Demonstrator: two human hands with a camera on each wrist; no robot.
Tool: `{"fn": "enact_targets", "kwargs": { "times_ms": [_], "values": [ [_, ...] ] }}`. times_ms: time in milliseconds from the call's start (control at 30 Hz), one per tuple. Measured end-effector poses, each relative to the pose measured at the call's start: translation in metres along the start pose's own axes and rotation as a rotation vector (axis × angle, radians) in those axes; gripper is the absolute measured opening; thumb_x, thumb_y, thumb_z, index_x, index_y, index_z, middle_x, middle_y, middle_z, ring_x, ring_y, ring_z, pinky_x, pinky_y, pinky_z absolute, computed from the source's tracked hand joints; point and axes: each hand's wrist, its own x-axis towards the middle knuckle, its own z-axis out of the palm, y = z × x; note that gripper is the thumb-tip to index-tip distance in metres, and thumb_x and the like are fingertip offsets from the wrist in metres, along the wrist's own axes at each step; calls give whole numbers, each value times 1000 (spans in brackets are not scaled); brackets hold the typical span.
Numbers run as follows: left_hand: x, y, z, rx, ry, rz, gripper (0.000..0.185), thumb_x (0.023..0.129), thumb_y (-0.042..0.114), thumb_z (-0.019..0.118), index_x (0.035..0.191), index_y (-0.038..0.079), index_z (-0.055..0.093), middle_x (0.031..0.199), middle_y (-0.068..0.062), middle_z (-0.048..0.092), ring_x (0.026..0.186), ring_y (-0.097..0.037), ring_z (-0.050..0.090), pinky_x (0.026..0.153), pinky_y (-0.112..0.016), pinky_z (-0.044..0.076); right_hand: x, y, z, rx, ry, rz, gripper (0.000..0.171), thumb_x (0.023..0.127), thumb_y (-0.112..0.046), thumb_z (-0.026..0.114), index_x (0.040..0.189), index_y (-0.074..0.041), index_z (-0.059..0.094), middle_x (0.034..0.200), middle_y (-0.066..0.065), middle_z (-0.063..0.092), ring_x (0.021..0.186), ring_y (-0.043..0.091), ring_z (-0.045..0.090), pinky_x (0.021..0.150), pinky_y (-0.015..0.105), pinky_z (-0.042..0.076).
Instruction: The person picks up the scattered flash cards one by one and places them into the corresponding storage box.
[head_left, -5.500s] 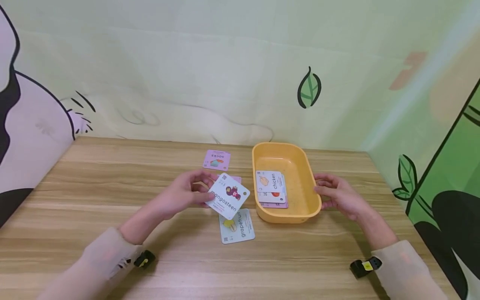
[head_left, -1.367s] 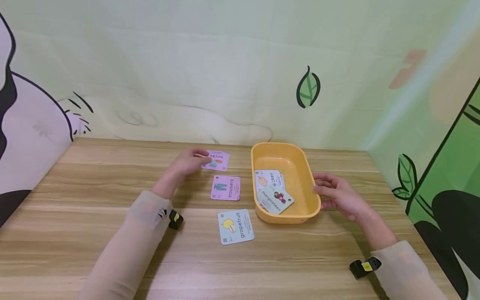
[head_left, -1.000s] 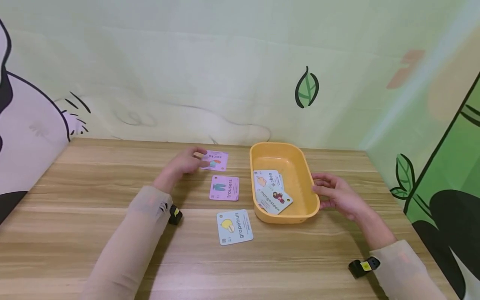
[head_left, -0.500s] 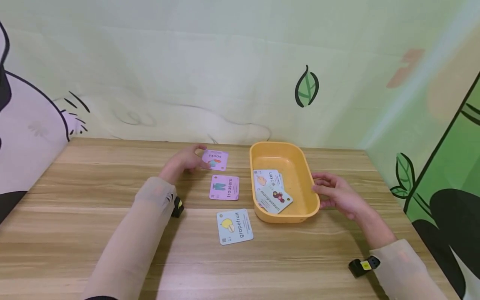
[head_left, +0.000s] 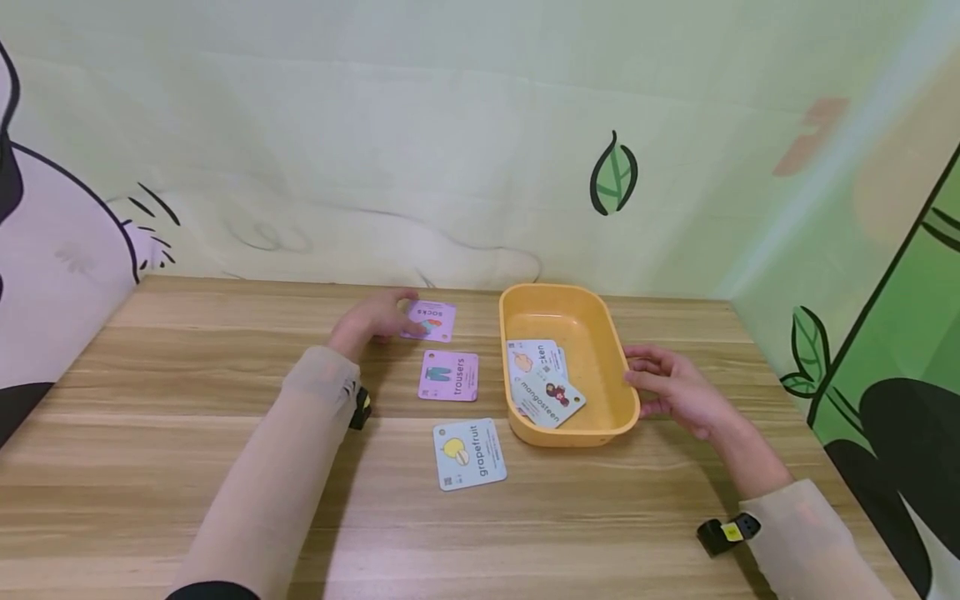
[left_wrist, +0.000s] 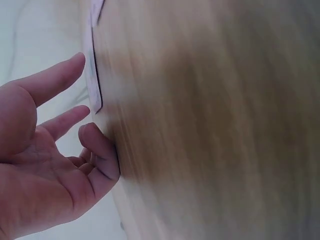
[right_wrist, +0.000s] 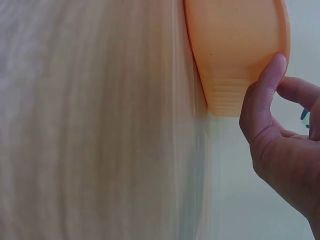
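My left hand [head_left: 378, 315] is at the left edge of the purple socks card [head_left: 437, 323], thumb overlapping its corner in the head view. In the left wrist view that hand [left_wrist: 55, 145] has two digits extended towards the flat card [left_wrist: 93, 75], while other fingers curl close to the table. My right hand [head_left: 678, 387] touches the right side of the yellow plastic basket [head_left: 566, 437]. The right wrist view shows fingertips against its outer wall [right_wrist: 235, 40] just below the rim. Inside lie a mangosteen card [head_left: 551, 400] and a partly covered chicken card [head_left: 525, 357].
A purple trousers card [head_left: 448, 375] lies left of the basket, below the socks card. Nearer me is a pale blue grapefruit card [head_left: 470, 454]. The wooden table [head_left: 562, 533] meets a printed cloth backdrop [head_left: 375, 167] behind.
The mangosteen card, earlier in my left hand, now lies in the basket. My left hand has since moved to the socks card and shifted slightly right. My right hand stays at the basket.
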Motion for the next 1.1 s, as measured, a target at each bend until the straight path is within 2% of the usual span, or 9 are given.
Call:
{"fn": "enact_targets", "kwargs": {
  "times_ms": [233, 400, 567, 800, 1100],
  "values": [
    [0, 2, 1, 23, 23, -3, 86, 87, 20, 81, 160, 15, 36, 151, -22, 43, 98, -28, 51, 97, -46, 43, -1, -1, -1, -1, -6, -3, 57, 104, -8, 58, 149, 13, 31, 115, 12, 57, 91, 16, 66, 67, 33, 61],
    [2, 1, 1, 14, 15, -12, 83, 85, 18, 82, 157, 14, 40, 143, -21, 49, 107, -32, 51, 103, -50, 41, -1, -1, -2, -3, -7, -5, 57, 104, -8, 59, 148, 13, 31, 115, 13, 57, 90, 16, 66, 67, 33, 61],
    [3, 2, 0, 32, 11, -19, 73, 82, 19, 84, 145, 12, 47, 131, -18, 55, 115, -35, 51, 106, -52, 38, -1, -1, -1, -5, -3, 2, 56, 104, -8, 58, 148, 13, 32, 118, 15, 57, 91, 17, 67, 68, 33, 61],
    [2, 1, -1, 71, 2, -12, 69, 81, 24, 87, 135, 6, 48, 126, -17, 56, 116, -36, 50, 106, -51, 39, -2, -1, 0, -4, -7, 0, 57, 104, -9, 58, 149, 13, 31, 119, 15, 56, 92, 17, 67, 68, 33, 61],
    [-4, 0, -1, 47, 28, -63, 66, 78, 26, 91, 125, 1, 50, 121, -17, 56, 114, -35, 50, 104, -50, 42, 0, 1, -2, -17, -2, 3, 56, 104, -9, 59, 148, 12, 32, 119, 14, 57, 92, 17, 67, 68, 33, 61]
  ]
}}
